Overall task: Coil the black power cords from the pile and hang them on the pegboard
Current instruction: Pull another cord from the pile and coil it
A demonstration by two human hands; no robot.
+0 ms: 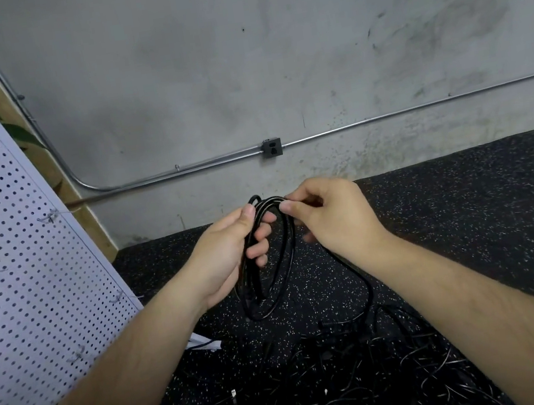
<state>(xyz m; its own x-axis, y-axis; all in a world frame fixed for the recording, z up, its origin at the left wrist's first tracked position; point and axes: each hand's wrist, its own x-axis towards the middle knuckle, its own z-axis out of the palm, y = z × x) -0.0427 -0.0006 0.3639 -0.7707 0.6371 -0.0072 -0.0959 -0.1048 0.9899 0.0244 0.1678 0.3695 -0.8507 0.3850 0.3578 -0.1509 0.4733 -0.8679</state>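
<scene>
left hand [228, 253]: I gripped the half-coiled power cord [249, 293].
right hand [333, 216]: I pinched its top loop.
tail: ran into the pile [370, 370].
pegboard [4, 241]: hooks [49, 216] bare; nothing hung yet.

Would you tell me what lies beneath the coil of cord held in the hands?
Beneath the coil lies speckled black floor mat; nearer the camera, the pile of black cords, which the coil's loose tail runs into. The pile covers the mat below it.
</scene>
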